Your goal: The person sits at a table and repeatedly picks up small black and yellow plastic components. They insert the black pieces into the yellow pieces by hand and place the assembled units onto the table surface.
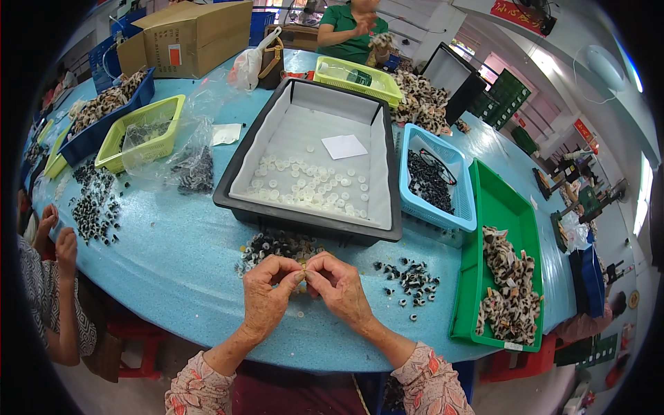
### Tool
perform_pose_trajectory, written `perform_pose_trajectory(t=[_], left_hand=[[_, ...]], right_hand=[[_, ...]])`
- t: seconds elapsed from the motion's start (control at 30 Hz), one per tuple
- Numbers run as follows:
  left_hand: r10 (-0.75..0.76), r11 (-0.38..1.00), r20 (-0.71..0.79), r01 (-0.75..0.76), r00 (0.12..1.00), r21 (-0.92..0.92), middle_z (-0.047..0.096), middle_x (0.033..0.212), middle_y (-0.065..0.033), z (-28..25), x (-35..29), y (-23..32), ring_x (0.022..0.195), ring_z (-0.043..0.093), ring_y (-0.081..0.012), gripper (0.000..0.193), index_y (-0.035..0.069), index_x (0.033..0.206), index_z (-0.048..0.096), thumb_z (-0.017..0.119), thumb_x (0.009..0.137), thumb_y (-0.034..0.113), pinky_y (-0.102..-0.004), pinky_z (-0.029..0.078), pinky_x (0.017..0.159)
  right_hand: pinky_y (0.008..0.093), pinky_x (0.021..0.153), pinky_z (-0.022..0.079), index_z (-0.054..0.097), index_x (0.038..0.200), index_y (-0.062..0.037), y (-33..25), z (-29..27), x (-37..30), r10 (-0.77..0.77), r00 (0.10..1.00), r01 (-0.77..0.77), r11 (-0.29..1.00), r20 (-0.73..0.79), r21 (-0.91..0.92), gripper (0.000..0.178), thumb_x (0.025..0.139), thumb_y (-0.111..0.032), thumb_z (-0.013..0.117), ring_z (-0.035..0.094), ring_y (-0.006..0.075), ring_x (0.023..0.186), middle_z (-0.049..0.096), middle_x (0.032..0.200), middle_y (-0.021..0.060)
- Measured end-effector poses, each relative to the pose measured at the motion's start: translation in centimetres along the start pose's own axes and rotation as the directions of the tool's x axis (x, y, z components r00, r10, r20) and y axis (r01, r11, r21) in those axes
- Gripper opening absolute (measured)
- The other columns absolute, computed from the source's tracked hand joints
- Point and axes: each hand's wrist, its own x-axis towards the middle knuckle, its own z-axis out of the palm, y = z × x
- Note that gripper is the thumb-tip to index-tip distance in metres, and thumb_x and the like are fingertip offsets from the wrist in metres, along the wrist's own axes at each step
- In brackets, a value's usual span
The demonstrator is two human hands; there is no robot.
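My left hand [268,294] and my right hand [339,290] meet at the front of the blue table, fingertips pinched together. Between them shows a bit of a small yellowish piece [303,265], mostly covered by the fingers. Just behind my hands lies a pile of small black and whitish parts [273,245]. To the right of my right hand is a scatter of small black-and-white pieces [413,280]. Beyond the pile stands a black tray [235,197] with a pale lining, holding many translucent white discs [301,183] and a white paper slip [344,146].
A light blue basket [465,218] of black parts and a green bin [508,207] of spotted plush pieces [508,290] stand right. Left are loose black parts [97,211], a plastic bag [169,152] and a yellow-green basket [169,114]. Co-workers sit at left [59,297] and opposite [346,34].
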Motion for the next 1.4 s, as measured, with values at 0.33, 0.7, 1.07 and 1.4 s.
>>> perform_pose_trajectory(t=[0.33,0.7,1.07,1.4], left_hand=[[-0.186,0.952,0.027,0.187,0.982,-0.242,0.060,0.074,-0.0024,-0.7,0.5,-0.3,0.065,0.055,-0.0080,0.008,0.000,0.088,0.061,0.058,0.089,0.008,-0.0219,0.046,0.059],[-0.208,0.883,0.142,0.248,0.968,-0.399,0.067,0.080,-0.0066,-1.0,0.3,-0.9,0.068,0.062,-0.0109,0.013,-0.001,0.094,0.066,0.065,0.088,0.011,-0.0231,0.050,0.058],[-0.242,0.857,0.172,0.294,0.955,-0.423,0.067,0.079,-0.0073,-1.0,0.4,-0.9,0.066,0.062,-0.0120,0.016,-0.002,0.095,0.066,0.065,0.087,0.012,-0.0234,0.051,0.057],[-0.272,0.755,0.296,0.394,0.916,-0.524,0.066,0.077,-0.0091,-1.6,0.3,-0.9,0.063,0.063,-0.0133,0.014,-0.003,0.091,0.065,0.069,0.084,0.009,-0.0233,0.053,0.054]], right_hand=[[0.0251,0.070,0.054,0.061,0.099,0.0027,0.1,-0.9,0.7,0.036,0.996,-0.060,0.943,0.078,0.326,0.012,0.088,-0.002,0.062,0.062,0.0109,0.076,0.063,0.087,0.0052],[0.0266,0.069,0.057,0.062,0.096,0.0028,-0.3,-0.7,0.3,0.053,0.994,-0.082,0.933,0.093,0.350,0.014,0.083,-0.001,0.067,0.066,0.0148,0.077,0.065,0.086,0.0083],[0.0243,0.065,0.055,0.061,0.095,0.0025,-0.3,-0.8,0.5,0.052,0.998,-0.062,0.965,0.046,0.255,0.013,0.084,-0.003,0.067,0.064,0.0122,0.074,0.065,0.083,0.0067],[0.0221,0.062,0.052,0.064,0.098,-0.0001,-0.5,-0.6,0.1,-0.048,0.998,0.043,0.989,0.032,0.139,0.016,0.082,0.000,0.067,0.062,0.0105,0.071,0.064,0.083,0.0039]])
